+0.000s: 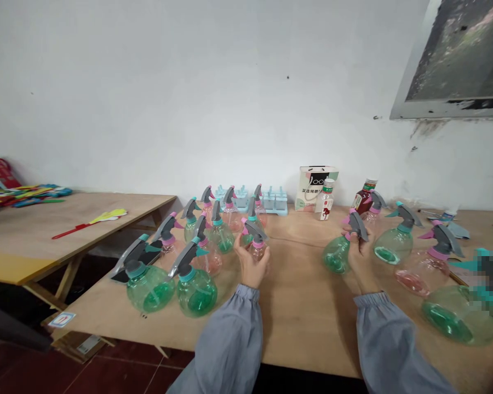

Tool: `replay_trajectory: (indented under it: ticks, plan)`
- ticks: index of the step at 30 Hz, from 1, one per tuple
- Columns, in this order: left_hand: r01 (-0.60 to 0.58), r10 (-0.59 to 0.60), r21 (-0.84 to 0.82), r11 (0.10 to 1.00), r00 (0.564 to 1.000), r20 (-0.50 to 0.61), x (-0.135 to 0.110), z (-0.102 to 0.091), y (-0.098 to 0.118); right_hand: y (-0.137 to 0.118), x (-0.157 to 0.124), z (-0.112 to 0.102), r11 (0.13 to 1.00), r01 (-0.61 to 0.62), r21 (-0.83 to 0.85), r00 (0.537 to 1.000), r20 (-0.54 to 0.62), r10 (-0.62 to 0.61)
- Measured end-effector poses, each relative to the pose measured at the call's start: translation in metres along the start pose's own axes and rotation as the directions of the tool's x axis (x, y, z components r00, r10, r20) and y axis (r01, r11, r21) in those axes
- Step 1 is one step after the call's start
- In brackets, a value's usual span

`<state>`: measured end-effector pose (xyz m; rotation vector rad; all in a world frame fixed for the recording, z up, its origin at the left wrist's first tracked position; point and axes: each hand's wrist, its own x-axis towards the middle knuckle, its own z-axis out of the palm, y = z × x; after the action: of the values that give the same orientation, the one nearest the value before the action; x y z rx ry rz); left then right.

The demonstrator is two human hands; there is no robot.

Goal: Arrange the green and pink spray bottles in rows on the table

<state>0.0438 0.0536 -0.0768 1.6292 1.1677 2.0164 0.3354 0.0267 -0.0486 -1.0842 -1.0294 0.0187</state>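
Observation:
My left hand (250, 264) is wrapped round a small pink spray bottle (257, 244) with a grey trigger head, at the right edge of a cluster of spray bottles. My right hand (359, 257) grips a green spray bottle (340, 251) by its neck, tilted, with its grey and pink trigger above my fingers. Both bottles are over the wooden table (304, 306). Grey sleeves cover both my forearms.
Several green and pink spray bottles stand left of my hands (193, 287) and more lie at the right (394, 241). Blue popsicle moulds (273, 201), a printed box (312, 186), a small white bottle (326, 200) and a red drink bottle (363, 196) line the wall. A second table (33, 230) stands left.

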Motion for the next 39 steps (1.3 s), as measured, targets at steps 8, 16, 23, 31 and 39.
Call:
replay_trajectory:
  ticks: [8, 16, 23, 31, 39]
  plan:
    - [0.019, -0.019, -0.015, 1.0, 1.0, -0.004, 0.0, 0.001, -0.002, 0.036, -0.015, 0.005, 0.886, 0.138, -0.443, 0.99, 0.048, -0.13]
    - [0.039, -0.039, -0.016, 0.999, 0.999, 0.002, -0.001, 0.001, 0.004, 0.066, -0.012, 0.01, 0.715, 0.082, -0.694, 0.993, -0.008, -0.121]
    - [0.028, -0.028, -0.026, 0.999, 0.999, 0.035, -0.006, 0.004, 0.006, 0.092, 0.031, 0.03, 0.771, 0.03, -0.636, 0.996, -0.047, -0.078]
    - [0.046, -0.041, -0.042, 0.998, 0.993, 0.109, -0.012, 0.007, 0.009, 0.083, 0.029, 0.032, 0.905, 0.152, -0.398, 0.98, -0.057, -0.19]
    - [0.073, 0.013, -0.181, 0.981, 0.9, 0.435, -0.047, 0.025, 0.014, -0.008, -0.041, 0.065, 0.962, -0.094, 0.256, 0.761, 0.642, -0.096]
